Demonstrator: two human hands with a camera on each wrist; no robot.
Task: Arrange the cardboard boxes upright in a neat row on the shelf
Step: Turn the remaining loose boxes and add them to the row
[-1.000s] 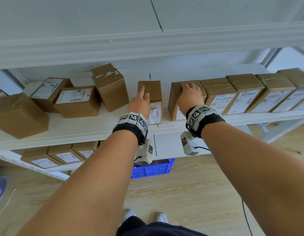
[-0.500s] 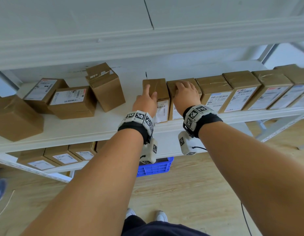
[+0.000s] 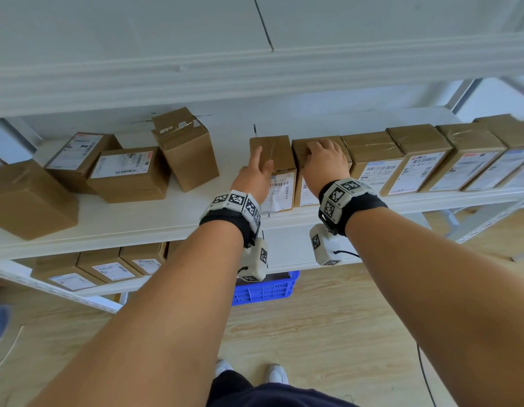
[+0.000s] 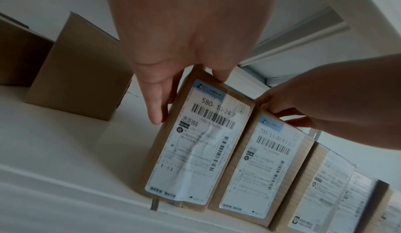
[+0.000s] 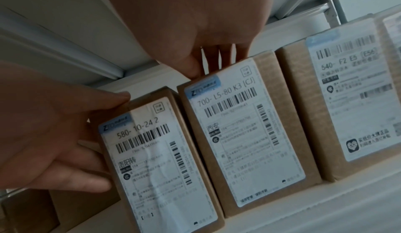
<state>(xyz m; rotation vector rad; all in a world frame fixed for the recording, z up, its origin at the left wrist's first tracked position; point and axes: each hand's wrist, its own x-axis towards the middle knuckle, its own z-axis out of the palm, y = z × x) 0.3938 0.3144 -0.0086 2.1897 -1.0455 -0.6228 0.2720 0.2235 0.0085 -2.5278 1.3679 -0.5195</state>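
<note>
A row of upright cardboard boxes (image 3: 372, 154) with white labels facing front runs along the white shelf (image 3: 137, 221) to the right. At its left end stands the box labelled 580 (image 3: 279, 154) (image 4: 195, 142) (image 5: 152, 159), touching the box labelled 700 (image 3: 306, 192) (image 4: 260, 168) (image 5: 238, 142). My left hand (image 3: 259, 168) (image 4: 180, 89) (image 5: 65, 133) presses straight fingers along the 580 box's left side, thumb on its top front edge. My right hand (image 3: 322, 160) (image 5: 212, 63) grips the top of the 700 box, fingers curled over it and thumb at its front edge.
Left of the row lie loose boxes: a tilted one with torn flaps (image 3: 185, 151), two flat ones (image 3: 128, 174) (image 3: 81, 154) and a plain one (image 3: 28, 201) near the front edge. The upper shelf beam (image 3: 254, 74) hangs close overhead. Below are more boxes (image 3: 108, 268) and a blue crate (image 3: 263, 289).
My left hand has slid the 580 box to the right, and the gap to the 700 box has closed. My right hand has stayed on the 700 box.
</note>
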